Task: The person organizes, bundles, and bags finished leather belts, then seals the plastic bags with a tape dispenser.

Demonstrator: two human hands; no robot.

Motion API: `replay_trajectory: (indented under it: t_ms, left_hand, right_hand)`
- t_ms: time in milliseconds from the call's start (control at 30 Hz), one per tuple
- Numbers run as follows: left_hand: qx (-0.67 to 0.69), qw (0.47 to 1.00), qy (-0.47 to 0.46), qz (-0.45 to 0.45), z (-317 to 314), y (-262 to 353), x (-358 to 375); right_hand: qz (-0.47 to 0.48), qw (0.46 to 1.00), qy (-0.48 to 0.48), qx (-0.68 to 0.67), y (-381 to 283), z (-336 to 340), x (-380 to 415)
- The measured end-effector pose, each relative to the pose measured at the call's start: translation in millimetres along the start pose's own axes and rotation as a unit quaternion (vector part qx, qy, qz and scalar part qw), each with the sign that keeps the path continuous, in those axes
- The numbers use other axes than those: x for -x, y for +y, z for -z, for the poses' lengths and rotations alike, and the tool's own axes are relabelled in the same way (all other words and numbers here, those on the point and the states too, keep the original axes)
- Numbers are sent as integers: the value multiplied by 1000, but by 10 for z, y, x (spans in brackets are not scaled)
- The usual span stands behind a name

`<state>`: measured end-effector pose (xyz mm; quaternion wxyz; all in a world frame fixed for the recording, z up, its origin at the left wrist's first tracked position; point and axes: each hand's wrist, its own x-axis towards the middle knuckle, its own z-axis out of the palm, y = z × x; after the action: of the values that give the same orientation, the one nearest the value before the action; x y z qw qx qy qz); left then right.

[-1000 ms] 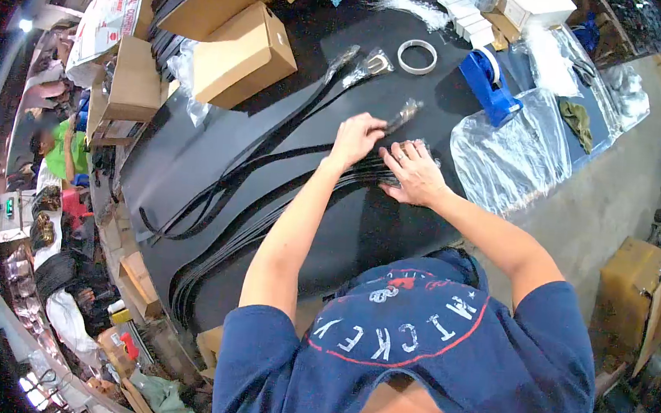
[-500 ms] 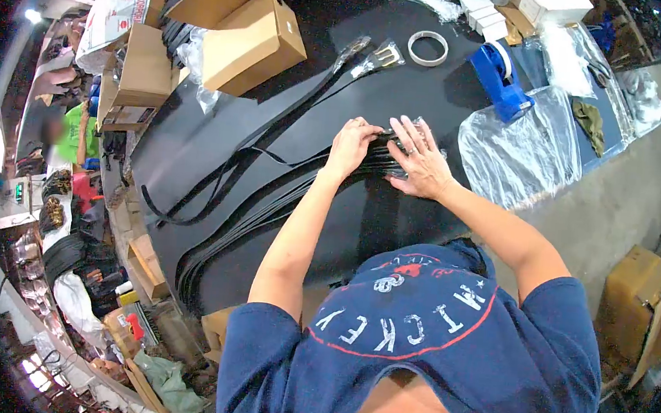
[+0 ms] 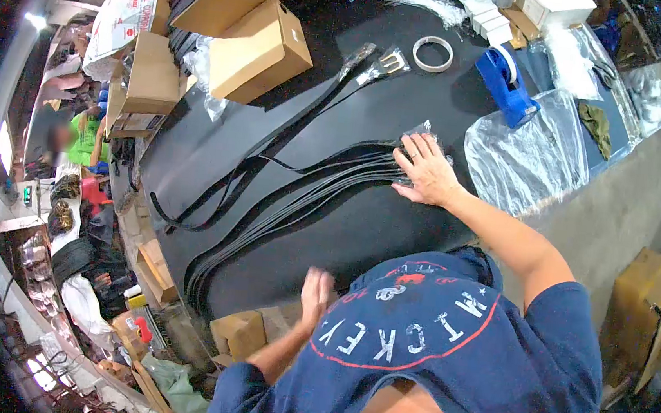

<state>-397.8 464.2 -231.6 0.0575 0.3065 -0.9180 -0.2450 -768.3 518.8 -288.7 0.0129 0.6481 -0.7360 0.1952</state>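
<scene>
My right hand (image 3: 429, 170) lies with fingers spread over the plastic-wrapped ends of several thin black belts (image 3: 308, 197). The belts fan out from under it and curve to the table's left front edge. Clear plastic (image 3: 425, 128) shows just past the fingertips; what is under the palm is hidden. Close to my body, at the near table edge, is my left hand (image 3: 315, 296), apart from the belts. Its fingers look stretched out, though blurred, and nothing shows in them. Farther off lie more black belts (image 3: 273, 142), one ending in a plastic-wrapped metal buckle (image 3: 390, 62).
Open cardboard boxes (image 3: 261, 51) stand at the back left. At the back right are a tape roll (image 3: 433, 54), a blue tape dispenser (image 3: 507, 88) and clear plastic bags (image 3: 528, 149). A person in a green top (image 3: 85, 138) is far left. A carton (image 3: 640, 312) stands at right.
My left hand has left the belt ends and come back toward my body. My right hand stays on the belt ends. The view has shifted slightly.
</scene>
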Motion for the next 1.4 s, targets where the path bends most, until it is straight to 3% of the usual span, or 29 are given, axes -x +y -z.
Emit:
replay_trajectory:
  t_ms: [33, 200, 300, 433, 700, 1400]
  left_hand:
    - [-2, 1000, -5, -1, -129, -279, 133]
    - [24, 996, -80, -23, -141, -440, 23]
    - [63, 992, -104, -31, 9, 30, -347]
    - [107, 985, -130, -32, -158, 132, -365]
    - [141, 967, -204, -55, -659, -367, -32]
    - [207, 866, -442, -112, -638, -496, -216]
  right_hand:
    - [-5, 1000, -1, -3, 1, 10, -4]
    - [0, 1000, 0, -2, -2, -25, 6]
    - [7, 1000, -15, 2, -4, -4, -2]
    - [9, 1000, -19, 12, 3, -45, -2]
    - [4, 999, -28, 25, -1, -43, 2]
    - [15, 999, -13, 30, -1, -21, -9]
